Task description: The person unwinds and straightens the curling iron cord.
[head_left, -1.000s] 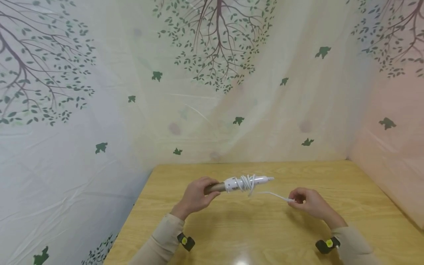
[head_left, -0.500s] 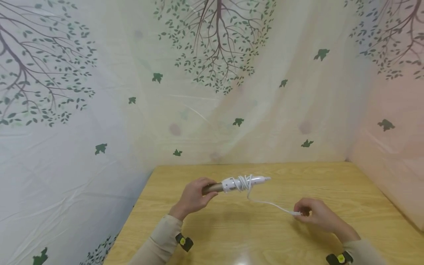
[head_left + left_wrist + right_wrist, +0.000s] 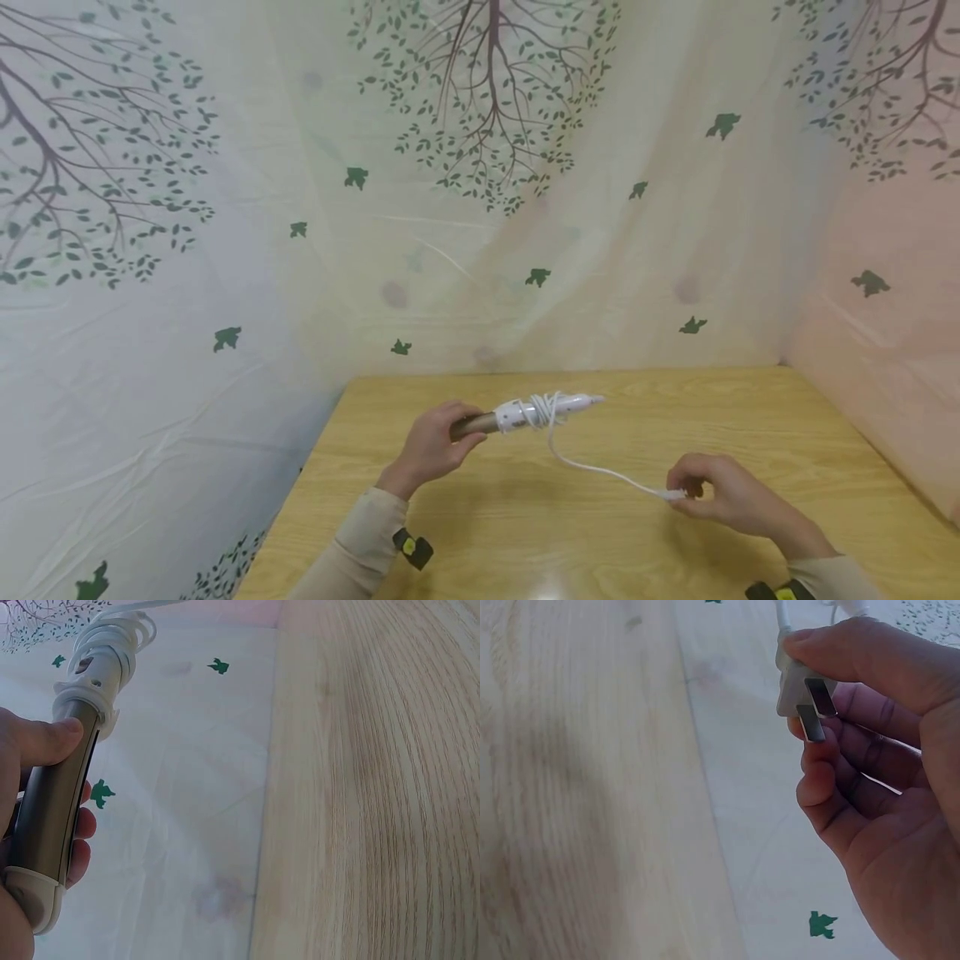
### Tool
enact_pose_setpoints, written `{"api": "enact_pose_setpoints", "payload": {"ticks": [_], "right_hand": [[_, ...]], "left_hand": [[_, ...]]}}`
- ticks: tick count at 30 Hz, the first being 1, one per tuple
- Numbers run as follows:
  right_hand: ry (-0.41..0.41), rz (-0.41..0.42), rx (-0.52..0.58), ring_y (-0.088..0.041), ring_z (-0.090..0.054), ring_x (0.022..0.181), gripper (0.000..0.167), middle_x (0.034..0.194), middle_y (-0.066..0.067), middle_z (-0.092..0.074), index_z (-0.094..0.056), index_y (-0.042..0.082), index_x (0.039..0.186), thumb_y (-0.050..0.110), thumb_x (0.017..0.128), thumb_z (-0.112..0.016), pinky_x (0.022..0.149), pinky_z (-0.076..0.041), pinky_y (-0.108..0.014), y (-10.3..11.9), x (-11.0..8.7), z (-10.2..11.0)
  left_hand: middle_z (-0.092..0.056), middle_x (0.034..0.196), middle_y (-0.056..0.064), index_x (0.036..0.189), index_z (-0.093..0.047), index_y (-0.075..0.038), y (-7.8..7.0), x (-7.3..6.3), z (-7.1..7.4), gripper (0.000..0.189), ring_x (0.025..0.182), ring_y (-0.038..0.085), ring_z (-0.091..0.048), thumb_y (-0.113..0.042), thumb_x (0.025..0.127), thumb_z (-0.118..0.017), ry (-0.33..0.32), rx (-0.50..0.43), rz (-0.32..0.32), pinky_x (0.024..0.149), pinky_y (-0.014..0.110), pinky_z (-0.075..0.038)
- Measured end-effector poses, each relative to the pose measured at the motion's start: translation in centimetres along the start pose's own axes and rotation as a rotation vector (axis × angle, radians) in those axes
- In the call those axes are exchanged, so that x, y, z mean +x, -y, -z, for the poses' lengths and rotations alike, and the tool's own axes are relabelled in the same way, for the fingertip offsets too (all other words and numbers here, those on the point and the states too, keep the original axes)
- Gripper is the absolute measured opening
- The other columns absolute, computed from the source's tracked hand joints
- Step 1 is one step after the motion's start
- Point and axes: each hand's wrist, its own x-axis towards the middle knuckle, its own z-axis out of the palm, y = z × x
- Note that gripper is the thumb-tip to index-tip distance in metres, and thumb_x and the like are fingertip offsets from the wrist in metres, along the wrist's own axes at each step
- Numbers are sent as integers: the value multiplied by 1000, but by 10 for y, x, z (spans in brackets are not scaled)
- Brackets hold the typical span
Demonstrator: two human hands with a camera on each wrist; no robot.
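A white-handled curling iron (image 3: 577, 403) with a gold-brown barrel (image 3: 54, 806) is held up over the table, tilted, its handle pointing right. My left hand (image 3: 433, 447) grips it by the barrel, thumb along the top and fingers wrapped underneath. Several turns of white cord (image 3: 111, 641) are wound round the handle. From there a loose length of cord (image 3: 592, 468) sags across to my right hand (image 3: 738, 497). That hand pinches the white plug (image 3: 793, 691) between thumb and fingers, and its two flat metal prongs show in the right wrist view.
Below both hands lies a wood-grain table (image 3: 555, 533). Pale curtains (image 3: 450, 317) printed with trees and green birds hang behind it and along both sides. Dark wrist mounts (image 3: 412, 548) sit at the sleeves.
My right hand has drawn the plug to the right and nearer to me, and the loose cord between the hands has grown longer. The left hand with the curling iron has shifted slightly left.
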Motion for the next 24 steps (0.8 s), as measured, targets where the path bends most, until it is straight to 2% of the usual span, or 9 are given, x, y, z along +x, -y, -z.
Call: {"api": "enact_pose_setpoints", "payload": {"ticks": [5,11,20,24], "right_hand": [[25,32,34,-4,-56,71,28,84,1,-64,-63,17,94,-3,79,-76,60,-47,-25,8,1,5],[5,71,22,-2,-54,71,30,85,5,-63,-64,19,96,-2,79,-76,58,-46,-25,20,4,11],[73,110,180,-9,-54,76,31,90,1,-62,-62,13,101,-11,83,-68,62,-45,-28,29,6,21],[71,151,192,-8,-53,77,35,93,2,-61,-61,12,103,-15,82,-67,63,-45,-26,35,7,24]], "left_hand": [[-69,97,-3,108,-69,-13,4,-2,-1,27,80,7,-61,-21,83,-78,-3,0,10,70,27,-51],[-68,97,-3,108,-69,-13,7,-2,-4,28,80,6,-60,-21,83,-79,-5,13,10,70,26,-50],[-69,98,-2,109,-69,-13,8,-3,-7,29,81,7,-61,-21,82,-79,-11,19,1,70,27,-51],[-69,97,-3,107,-69,-13,8,-5,-10,29,80,7,-61,-21,81,-80,-16,16,3,69,26,-50]]}}
